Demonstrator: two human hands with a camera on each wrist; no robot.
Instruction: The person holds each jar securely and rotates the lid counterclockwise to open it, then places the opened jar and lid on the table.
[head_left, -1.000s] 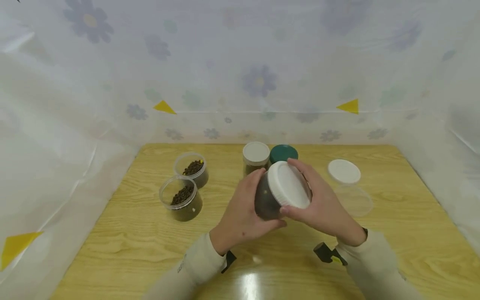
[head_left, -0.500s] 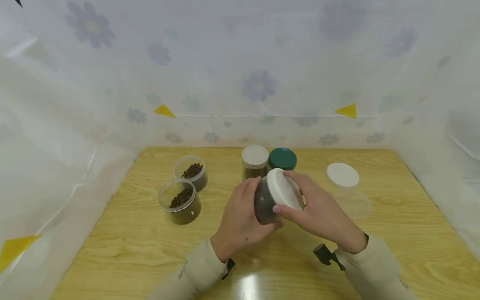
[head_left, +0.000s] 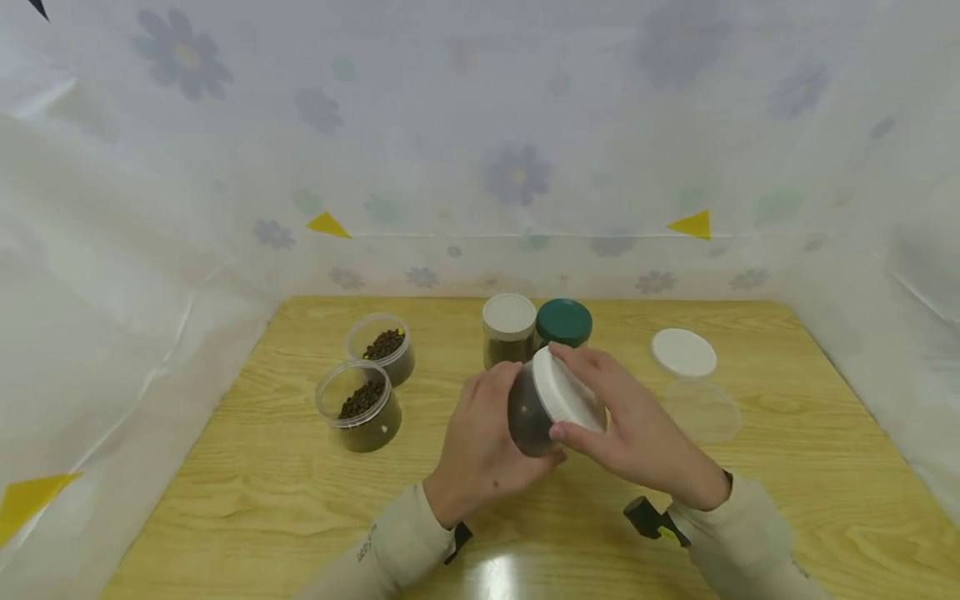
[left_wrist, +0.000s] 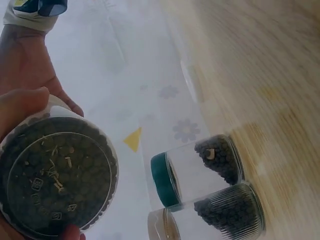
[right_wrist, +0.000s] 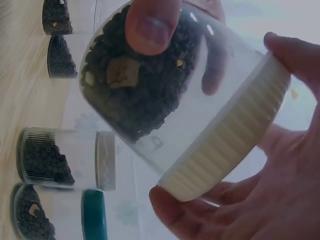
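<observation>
Clear jar [head_left: 527, 417] of dark pellets [right_wrist: 142, 97] tilted above table [head_left: 262, 517]. Left hand [head_left: 483, 442]: fingers curled round jar body. Right hand [head_left: 633, 425]: fingers pinching white lid [head_left: 564, 394] by rim. Green-lidded jar [head_left: 564, 322] behind.

The head view has soft, even and rather greyish light, with one white glare [head_left: 497, 577] on the near part of the bench [head_left: 247, 500]. Toward its edges, this wide picture looks stretched. The left wrist view is hazy and more dim, with little contrast. In the right wrist view, the upper right is very bright, and small white reflections [right_wrist: 210, 30] shine on the jar [right_wrist: 177, 115].
</observation>
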